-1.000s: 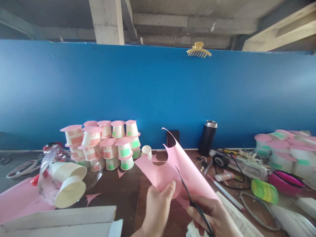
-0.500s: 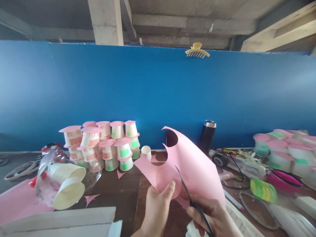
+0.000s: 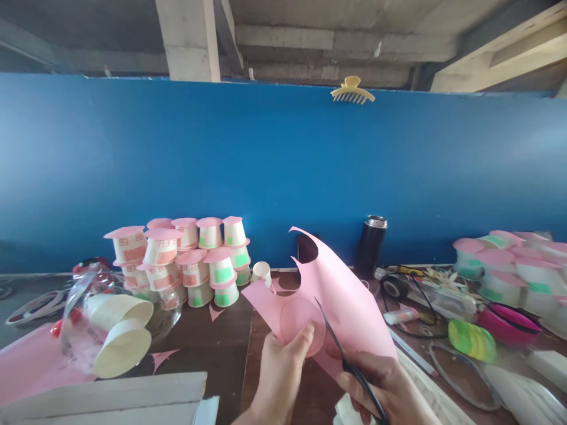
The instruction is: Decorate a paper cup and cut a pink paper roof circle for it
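A sheet of pink paper, curved and with round pieces cut from its upper edge, is raised in front of me. My left hand pinches it at the lower left, the thumb lying over a drawn circle. Black-handled scissors are gripped in my right hand. One blade shows over the paper, right beside the circle's edge; the other blade is hidden behind the sheet.
Paper cups with pink lids stand stacked at the left, and more cups at the right. A bag of cups, a small white cup, a black flask, pink scraps and a green roll surround the work.
The right part of the pink sheet has shifted a little to the left, showing more of the table things beside it. Both hands keep nearly the same place and hold.
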The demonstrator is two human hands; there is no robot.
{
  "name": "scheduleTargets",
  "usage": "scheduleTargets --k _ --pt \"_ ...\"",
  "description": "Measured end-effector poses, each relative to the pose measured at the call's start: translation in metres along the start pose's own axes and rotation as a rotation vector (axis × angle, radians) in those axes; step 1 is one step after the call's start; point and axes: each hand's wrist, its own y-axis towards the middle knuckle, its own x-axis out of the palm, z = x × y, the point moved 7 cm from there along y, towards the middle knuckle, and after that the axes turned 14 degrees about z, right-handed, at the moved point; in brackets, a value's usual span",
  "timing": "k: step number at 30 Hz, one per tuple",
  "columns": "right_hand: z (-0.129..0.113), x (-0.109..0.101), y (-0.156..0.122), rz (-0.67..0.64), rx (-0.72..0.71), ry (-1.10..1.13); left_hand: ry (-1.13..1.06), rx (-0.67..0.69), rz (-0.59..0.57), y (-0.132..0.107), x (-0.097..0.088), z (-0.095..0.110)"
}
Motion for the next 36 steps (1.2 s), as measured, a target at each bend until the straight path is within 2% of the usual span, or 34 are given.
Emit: scheduleTargets --k 5,17,21,26,30,36 --pt "0.003 -0.003 0.000 0.068 0.031 0.032 -0.056 -0.013 0.027 -0.003 0.001 0.001" --pt "0.009 0.001 -0.002 0.066 0.130 0.185 -0.060 -0.068 -0.082 0.006 0.004 -0.016" --pt "0.012 0.001 -0.002 0.056 0.128 0.177 -0.093 -0.052 -0.107 0.002 0.006 -0.011" --pt "0.005 0.000 -0.002 0.000 0.050 0.104 -0.046 -0.014 -0.149 -0.001 0.007 -0.008" --pt "-0.002 -0.003 -0.003 0.009 0.029 0.069 0.022 0.013 -0.148 0.001 0.006 -0.007" --pt "-0.004 -0.004 -0.001 0.031 0.069 0.079 0.040 0.038 -0.113 -0.005 0.007 0.004"
